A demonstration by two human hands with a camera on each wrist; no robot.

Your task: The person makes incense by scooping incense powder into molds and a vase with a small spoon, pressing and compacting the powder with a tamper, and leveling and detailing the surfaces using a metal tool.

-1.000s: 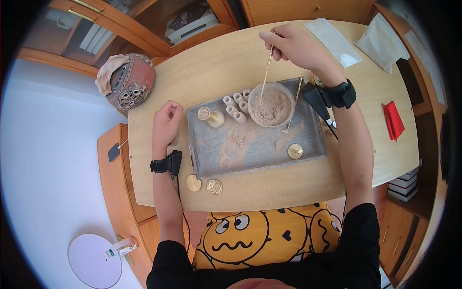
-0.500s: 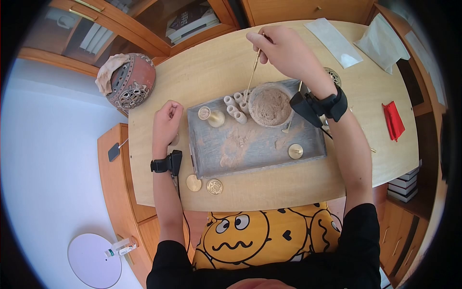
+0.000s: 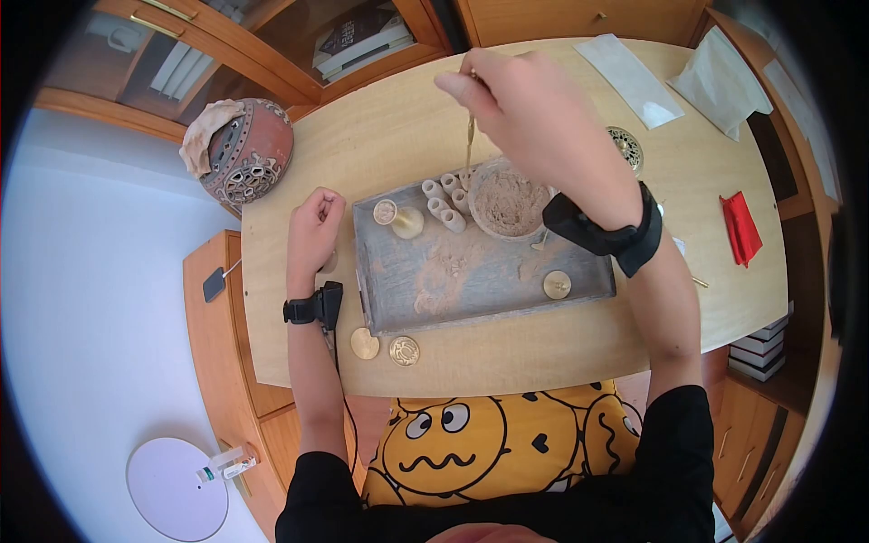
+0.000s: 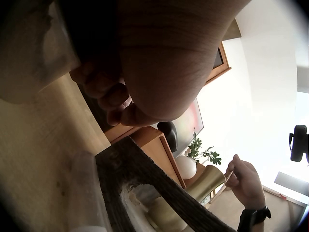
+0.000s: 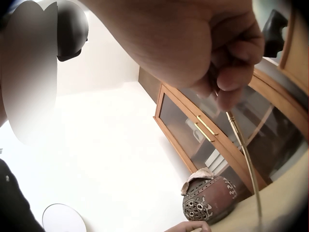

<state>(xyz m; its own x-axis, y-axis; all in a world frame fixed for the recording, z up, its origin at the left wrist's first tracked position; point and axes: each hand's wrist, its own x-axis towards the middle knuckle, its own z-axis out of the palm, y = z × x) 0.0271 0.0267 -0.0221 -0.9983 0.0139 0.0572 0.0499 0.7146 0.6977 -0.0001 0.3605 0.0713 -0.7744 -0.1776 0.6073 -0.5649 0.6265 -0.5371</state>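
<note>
In the head view my right hand (image 3: 543,118) pinches a thin brass tool (image 3: 470,145), its lower end down at the small clay-coloured tubes (image 3: 445,201) beside the powder bowl (image 3: 510,201). The right wrist view shows curled fingers of that hand (image 5: 227,63) round the brass rod (image 5: 244,150). At the left of the grey tray (image 3: 398,299), my left hand (image 3: 314,231) rests on the table with fingers curled, holding nothing visible. A brass vessel (image 3: 406,223) with a powder-filled top stands in the tray's left corner. Whether the tool touches a tube, I cannot tell.
A brass knobbed piece (image 3: 557,284) lies in the tray, and two brass discs (image 3: 404,351) sit before it. An openwork brass lid (image 3: 625,149), a red pouch (image 3: 741,228) and white sheets (image 3: 629,80) are at the right. A patterned red pot (image 3: 258,149) stands back left.
The right hand has moved left and the tool's lower end went from the powder bowl over to the tubes. My left hand has stayed where it was.
</note>
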